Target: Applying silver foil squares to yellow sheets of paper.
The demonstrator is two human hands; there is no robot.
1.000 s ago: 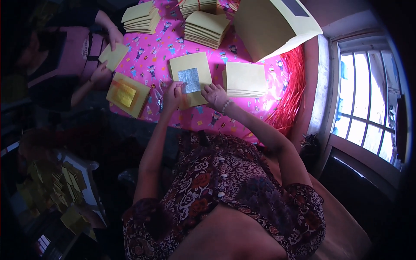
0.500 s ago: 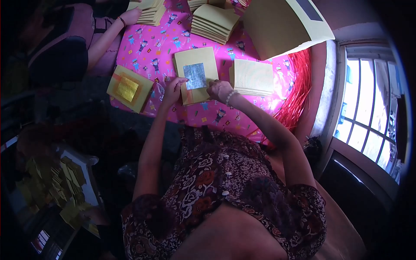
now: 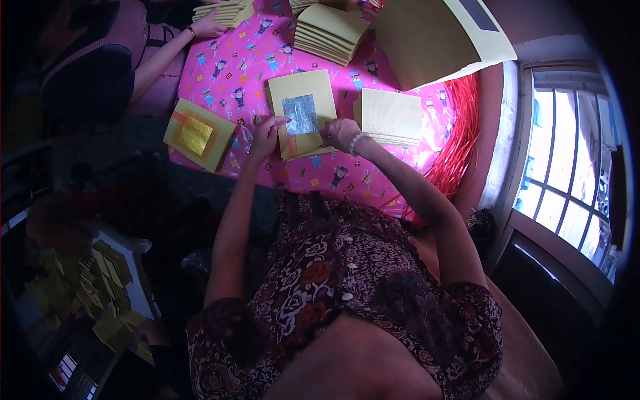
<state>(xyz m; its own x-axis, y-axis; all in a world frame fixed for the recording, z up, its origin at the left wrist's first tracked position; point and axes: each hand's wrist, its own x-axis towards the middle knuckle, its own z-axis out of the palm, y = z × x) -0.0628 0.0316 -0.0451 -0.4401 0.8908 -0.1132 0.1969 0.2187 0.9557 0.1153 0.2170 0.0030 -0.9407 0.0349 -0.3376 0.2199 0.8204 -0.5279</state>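
A stack of yellow paper sheets with a silver foil square on its top sheet lies before me. At its left edge, my left hand is closed, with the thumb near the foil square. My right hand, a beaded bracelet at its wrist, is curled against the right edge, its fingertips partly hidden. To the left lies another yellow paper stack with a gold foil square on top. A pile of plain yellow sheets lies just right of my right hand.
A pink patterned cloth covers the table. Thick paper bundles and a large cardboard box stand at the back. Red strands hang along the right edge. At far left, a person's hand touches more stacked paper.
My hands stay at the silver-foil stack; the right has shifted very slightly. The other person's hand at the far left has moved a little down on the paper.
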